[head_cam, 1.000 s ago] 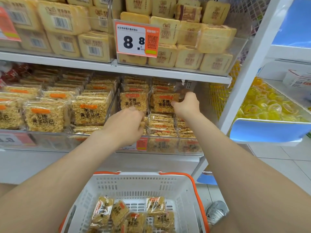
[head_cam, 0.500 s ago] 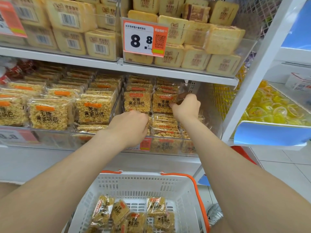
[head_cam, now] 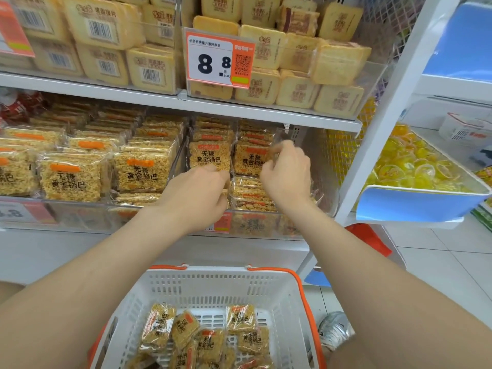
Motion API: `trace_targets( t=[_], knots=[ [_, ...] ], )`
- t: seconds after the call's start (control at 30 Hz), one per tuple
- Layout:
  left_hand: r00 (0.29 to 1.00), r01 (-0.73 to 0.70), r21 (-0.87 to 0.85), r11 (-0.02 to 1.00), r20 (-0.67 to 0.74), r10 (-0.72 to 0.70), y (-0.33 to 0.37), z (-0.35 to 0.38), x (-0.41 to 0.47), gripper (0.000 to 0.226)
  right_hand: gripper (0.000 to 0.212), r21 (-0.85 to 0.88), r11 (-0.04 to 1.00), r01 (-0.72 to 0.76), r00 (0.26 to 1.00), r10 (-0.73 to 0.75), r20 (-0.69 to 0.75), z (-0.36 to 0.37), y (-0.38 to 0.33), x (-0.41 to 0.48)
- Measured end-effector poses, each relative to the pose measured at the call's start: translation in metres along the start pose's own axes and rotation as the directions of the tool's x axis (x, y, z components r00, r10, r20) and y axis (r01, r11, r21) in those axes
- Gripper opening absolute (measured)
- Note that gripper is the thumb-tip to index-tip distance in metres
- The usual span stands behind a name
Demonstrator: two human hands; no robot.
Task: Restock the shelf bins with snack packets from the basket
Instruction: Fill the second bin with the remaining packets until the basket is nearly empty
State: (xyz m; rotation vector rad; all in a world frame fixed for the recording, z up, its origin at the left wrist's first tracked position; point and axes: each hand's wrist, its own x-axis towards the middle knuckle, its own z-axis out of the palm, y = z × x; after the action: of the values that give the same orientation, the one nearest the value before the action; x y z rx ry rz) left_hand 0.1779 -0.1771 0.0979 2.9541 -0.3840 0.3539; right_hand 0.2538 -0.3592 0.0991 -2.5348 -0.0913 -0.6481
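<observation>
A white basket [head_cam: 221, 275] with orange handles sits low in front of me, with several snack packets [head_cam: 210, 339] of puffed rice inside. Both hands reach into the clear shelf bin [head_cam: 255, 225] on the middle shelf. My left hand [head_cam: 197, 193] has its fingers curled on a packet lying on the front stack, just under an upright packet [head_cam: 209, 155]. My right hand [head_cam: 286, 171] pinches the right edge of another upright packet [head_cam: 249, 159]. The fingertips of both hands are partly hidden.
Bins of the same packets [head_cam: 72, 177] fill the shelf to the left. The shelf above [head_cam: 266, 113] carries yellow cracker packs and a price tag [head_cam: 219, 59]. A blue tray of yellow sweets [head_cam: 415, 171] juts out at the right, beside a white upright post [head_cam: 386, 123].
Both hands stay at the same bin. My left hand has edged a little forward onto the stack and my right hand has shifted slightly left on the upright packet.
</observation>
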Motion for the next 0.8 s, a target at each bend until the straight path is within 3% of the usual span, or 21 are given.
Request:
trace_targets(
  t=[0.13,0.23,0.3,0.4,0.53,0.6,0.7,0.8],
  knots=[
    [0.995,-0.035,-0.064,0.997,-0.099,0.028,0.013,-0.010,-0.018,0.012,0.018,0.183,0.939,0.292,0.948,-0.309,0.071,-0.023,-0.015,-0.037],
    [0.999,0.020,-0.024,1.000,0.039,-0.019,0.023,-0.015,-0.035,0.016,0.020,0.200,0.900,0.386,0.877,-0.426,0.224,-0.026,-0.014,-0.064],
    [0.971,-0.001,0.043,0.999,0.238,-0.010,0.024,-0.011,-0.046,0.014,0.018,0.152,0.886,0.438,0.800,-0.461,0.383,-0.024,-0.010,-0.082],
    [0.822,-0.113,0.149,0.982,0.570,0.008,0.021,0.007,-0.059,0.017,0.021,0.068,0.870,0.488,0.625,-0.402,0.669,-0.011,-0.007,-0.106],
    [0.655,-0.201,0.139,0.970,0.755,0.027,0.013,0.047,-0.071,0.032,0.021,-0.041,0.825,0.564,0.384,-0.218,0.897,0.034,0.008,-0.130],
    [0.592,-0.229,0.136,0.964,0.806,0.027,0.012,0.067,-0.074,0.036,0.028,-0.087,0.821,0.564,0.320,-0.120,0.940,0.057,0.020,-0.136],
    [0.550,-0.230,0.133,0.964,0.835,0.016,0.012,0.089,-0.075,0.033,0.031,-0.139,0.792,0.594,0.230,-0.002,0.973,0.092,0.036,-0.148],
    [0.541,-0.237,0.154,0.959,0.841,-0.001,0.014,0.103,-0.077,0.010,0.023,-0.147,0.830,0.537,0.220,0.030,0.975,0.125,0.047,-0.170]
  ],
)
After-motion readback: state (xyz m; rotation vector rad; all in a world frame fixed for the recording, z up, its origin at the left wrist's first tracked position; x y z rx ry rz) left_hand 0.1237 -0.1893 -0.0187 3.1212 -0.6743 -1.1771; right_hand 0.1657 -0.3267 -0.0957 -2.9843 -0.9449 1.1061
